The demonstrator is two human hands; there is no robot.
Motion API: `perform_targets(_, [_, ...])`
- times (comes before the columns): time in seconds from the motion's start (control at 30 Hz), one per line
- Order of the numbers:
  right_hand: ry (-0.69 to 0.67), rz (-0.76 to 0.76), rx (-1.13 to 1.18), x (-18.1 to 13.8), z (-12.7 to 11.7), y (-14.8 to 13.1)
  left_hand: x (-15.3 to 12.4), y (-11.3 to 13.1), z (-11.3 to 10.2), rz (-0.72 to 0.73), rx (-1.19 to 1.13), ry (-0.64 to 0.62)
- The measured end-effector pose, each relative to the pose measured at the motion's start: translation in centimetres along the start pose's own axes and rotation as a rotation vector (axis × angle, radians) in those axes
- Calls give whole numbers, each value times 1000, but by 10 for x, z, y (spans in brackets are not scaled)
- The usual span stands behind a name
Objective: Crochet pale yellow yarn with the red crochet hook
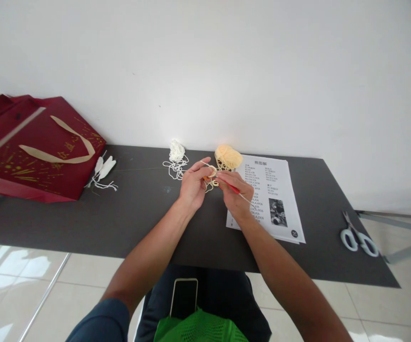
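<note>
My left hand (193, 185) is closed in a pinch on a small piece of cream crochet work (212, 173), with a strand of yarn running over its raised forefinger. My right hand (234, 191) is closed on a crochet hook with a red handle (231, 186), its tip at the crochet work. The strand leads back to a pale yellow yarn ball (228, 156) just behind both hands. A white yarn ball (176, 151) with loose loops lies to the left of it. Both hands hover over the dark table (137, 213).
A printed instruction sheet (272, 197) lies under and right of my right hand. White-handled scissors (357, 236) rest at the table's right end. A dark red gift bag (37, 147) and small white crocheted pieces (103, 171) lie at the left. A phone (184, 297) and green mesh (201, 327) sit on my lap.
</note>
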State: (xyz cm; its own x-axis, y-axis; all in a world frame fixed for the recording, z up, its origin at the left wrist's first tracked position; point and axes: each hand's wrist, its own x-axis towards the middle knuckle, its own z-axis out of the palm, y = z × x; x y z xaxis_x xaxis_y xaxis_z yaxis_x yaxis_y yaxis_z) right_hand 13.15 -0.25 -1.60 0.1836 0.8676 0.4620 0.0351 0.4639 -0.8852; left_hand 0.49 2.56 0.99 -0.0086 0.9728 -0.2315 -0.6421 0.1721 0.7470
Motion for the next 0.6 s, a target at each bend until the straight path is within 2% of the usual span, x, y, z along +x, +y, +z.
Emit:
perform_targets(0.13, [47, 145, 91, 3, 2, 3, -2, 4, 1, -51, -25, -39])
perform_targets(0.27, [95, 262, 284, 11, 2, 8, -3, 5, 1, 3, 52, -76])
perform_targets(0.4, [69, 239, 402, 20, 0, 6, -3, 5, -1, 100, 207, -91])
perform_targets(0.6, [25, 110, 248, 24, -11, -1, 0, 3, -3, 169, 403, -44])
